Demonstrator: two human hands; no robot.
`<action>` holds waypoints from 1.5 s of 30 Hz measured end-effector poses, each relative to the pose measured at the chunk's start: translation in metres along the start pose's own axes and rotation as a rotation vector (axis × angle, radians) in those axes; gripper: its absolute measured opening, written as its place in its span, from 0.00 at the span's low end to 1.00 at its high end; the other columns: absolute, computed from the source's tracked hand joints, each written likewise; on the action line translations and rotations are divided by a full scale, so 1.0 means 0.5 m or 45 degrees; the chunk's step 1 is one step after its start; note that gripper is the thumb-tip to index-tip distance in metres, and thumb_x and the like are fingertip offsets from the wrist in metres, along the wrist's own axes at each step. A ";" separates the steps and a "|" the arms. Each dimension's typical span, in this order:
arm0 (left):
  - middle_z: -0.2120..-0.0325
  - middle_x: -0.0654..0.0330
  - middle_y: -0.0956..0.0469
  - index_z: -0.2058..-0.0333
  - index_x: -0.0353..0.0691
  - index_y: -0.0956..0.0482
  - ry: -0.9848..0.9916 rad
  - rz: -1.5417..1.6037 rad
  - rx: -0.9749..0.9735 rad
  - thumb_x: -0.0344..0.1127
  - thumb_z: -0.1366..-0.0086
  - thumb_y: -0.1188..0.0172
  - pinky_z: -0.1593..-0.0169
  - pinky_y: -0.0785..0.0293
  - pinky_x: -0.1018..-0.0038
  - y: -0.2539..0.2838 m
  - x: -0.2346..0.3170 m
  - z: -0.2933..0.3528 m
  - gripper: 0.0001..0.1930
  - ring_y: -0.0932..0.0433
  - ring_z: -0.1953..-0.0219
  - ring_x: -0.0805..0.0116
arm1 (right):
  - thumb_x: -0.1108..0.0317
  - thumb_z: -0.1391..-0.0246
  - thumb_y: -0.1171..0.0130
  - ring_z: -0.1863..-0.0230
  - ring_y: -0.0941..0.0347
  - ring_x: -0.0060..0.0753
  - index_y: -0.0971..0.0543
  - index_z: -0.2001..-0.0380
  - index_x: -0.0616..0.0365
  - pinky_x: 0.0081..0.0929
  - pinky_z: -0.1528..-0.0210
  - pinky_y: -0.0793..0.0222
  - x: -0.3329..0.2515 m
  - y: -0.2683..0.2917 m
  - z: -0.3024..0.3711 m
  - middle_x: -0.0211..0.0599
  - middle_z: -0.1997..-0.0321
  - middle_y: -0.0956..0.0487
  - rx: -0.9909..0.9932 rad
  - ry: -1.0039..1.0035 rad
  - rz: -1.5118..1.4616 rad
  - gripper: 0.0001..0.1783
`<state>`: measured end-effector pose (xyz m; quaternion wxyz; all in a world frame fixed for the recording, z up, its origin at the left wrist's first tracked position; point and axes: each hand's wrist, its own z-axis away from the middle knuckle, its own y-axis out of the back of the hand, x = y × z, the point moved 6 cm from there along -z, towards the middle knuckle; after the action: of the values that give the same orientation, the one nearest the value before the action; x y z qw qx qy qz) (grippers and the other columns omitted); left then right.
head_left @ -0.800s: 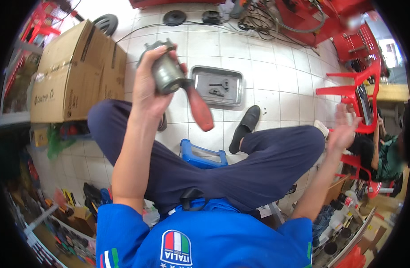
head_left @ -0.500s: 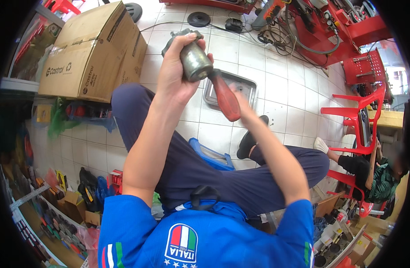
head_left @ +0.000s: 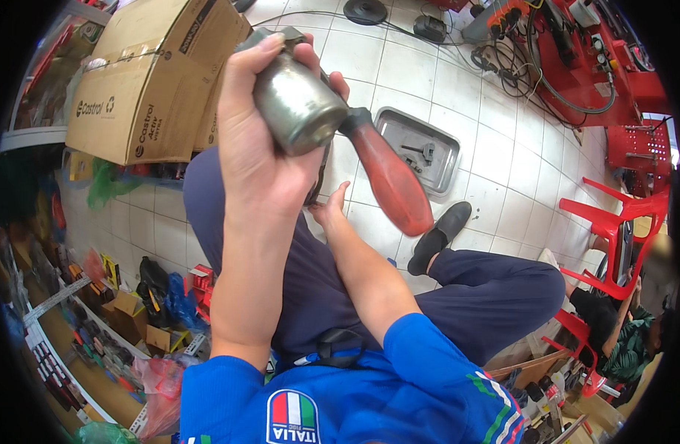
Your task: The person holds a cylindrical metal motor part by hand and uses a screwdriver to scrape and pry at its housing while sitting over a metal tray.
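My left hand [head_left: 255,140] grips a metal cylinder [head_left: 299,103] and red-handled tool [head_left: 392,177]; my right hand [head_left: 329,210], thumb spread, has its hold hidden.

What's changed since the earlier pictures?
The right hand swung left from the far right, in toward the left hand. The metal part looks closer to the camera. Unchanged: the left hand's grip on it, red handle beside it, items in the tray.

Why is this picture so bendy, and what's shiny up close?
In the head view, a fisheye lens bends straight things near the rim and leaves black corners; same head view, glare gleams on the metal cylinder in the left hand.
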<state>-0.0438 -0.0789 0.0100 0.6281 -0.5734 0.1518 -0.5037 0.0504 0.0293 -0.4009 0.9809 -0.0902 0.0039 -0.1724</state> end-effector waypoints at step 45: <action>0.47 0.46 0.30 0.41 0.30 0.42 0.155 -0.242 -0.236 0.33 0.37 0.39 0.42 0.37 0.62 -0.062 -0.075 0.143 0.30 0.21 0.58 0.70 | 0.25 0.41 0.68 0.30 0.43 0.58 0.40 0.35 0.69 0.46 0.32 0.44 0.029 0.105 0.030 0.62 0.32 0.39 0.005 0.156 0.127 0.53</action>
<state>-0.0200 -0.0030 0.0438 0.5115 -0.6092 0.1803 -0.5786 0.0822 0.0755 -0.3953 0.9864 -0.0774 0.0680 -0.1284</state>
